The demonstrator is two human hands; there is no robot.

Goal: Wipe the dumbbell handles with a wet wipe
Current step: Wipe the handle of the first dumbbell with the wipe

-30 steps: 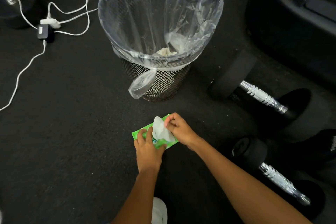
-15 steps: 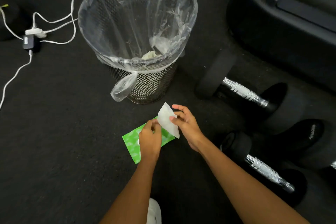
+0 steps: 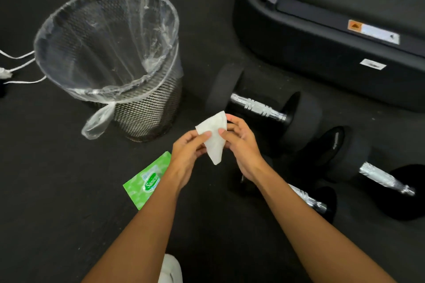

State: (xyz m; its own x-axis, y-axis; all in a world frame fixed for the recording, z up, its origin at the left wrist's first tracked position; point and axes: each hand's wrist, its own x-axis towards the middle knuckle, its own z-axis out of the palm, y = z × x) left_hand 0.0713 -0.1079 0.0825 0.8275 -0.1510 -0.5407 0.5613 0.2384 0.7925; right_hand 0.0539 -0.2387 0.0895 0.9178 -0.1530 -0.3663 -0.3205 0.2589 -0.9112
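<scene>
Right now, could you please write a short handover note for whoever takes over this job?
Hands: the left grip and the right grip both pinch the wet wipe, held above the floor.
Things: the green wipe pack lies on the floor beside the left forearm. Three dumbbells lie to the right: far handle, right handle, near handle.
Done: one wipe is out and in hand.
Left: wipe every handle; the wipe touches none yet.
</scene>
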